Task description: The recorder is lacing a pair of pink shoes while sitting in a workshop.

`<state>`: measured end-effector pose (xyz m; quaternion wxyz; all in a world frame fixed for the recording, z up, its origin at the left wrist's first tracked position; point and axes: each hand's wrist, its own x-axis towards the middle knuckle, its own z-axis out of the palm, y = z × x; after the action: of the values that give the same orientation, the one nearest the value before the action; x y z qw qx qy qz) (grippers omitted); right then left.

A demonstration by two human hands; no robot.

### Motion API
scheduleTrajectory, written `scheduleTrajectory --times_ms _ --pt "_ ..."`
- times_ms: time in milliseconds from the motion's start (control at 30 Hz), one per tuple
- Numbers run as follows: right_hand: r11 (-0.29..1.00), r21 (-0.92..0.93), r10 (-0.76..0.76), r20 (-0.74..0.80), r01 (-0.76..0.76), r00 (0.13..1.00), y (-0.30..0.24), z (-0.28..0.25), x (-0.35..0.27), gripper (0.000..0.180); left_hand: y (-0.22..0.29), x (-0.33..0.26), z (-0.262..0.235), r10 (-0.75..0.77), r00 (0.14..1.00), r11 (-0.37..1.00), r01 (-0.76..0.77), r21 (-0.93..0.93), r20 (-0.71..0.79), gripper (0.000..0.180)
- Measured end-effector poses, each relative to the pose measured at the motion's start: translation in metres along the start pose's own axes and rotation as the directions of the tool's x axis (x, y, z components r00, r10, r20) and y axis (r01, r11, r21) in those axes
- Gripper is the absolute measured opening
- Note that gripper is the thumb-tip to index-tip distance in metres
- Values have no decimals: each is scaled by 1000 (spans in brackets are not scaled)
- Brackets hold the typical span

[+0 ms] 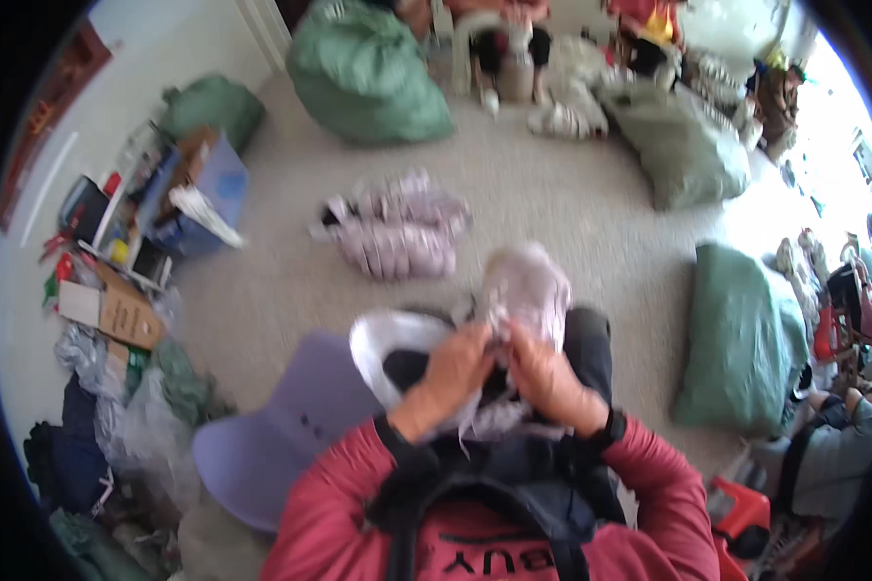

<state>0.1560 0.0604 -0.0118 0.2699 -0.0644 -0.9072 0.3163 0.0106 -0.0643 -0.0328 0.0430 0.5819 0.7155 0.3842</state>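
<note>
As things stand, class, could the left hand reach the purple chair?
Probably yes: the purple chair is close beside the left sleeve, though the left hand is busy at the pink item and would likely need freeing.

bold dark capital letters are standing across the front of the red top [630, 542], with a black strap [403, 537] running beside them. the brown cardboard box [126, 298] at the left is bearing dark print, which is looking too blurred to read.

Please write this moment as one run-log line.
left hand: gripping pale pink shoe-like piece; right hand: gripping same piece; ahead: pale pink bundle; left side: purple chair
</note>
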Motion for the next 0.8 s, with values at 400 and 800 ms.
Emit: scheduleTrajectory --times_ms 400,800 --pt "984 -61 158 -130 -167 979 -1 34 -12 59 2 -4 11 -199 977 968 186 -167 -69 12" --pt "965 -232 74 -192 -119 979 42 -60 -97 48 5 -17 6 -226 972 941 200 -273 -65 12"
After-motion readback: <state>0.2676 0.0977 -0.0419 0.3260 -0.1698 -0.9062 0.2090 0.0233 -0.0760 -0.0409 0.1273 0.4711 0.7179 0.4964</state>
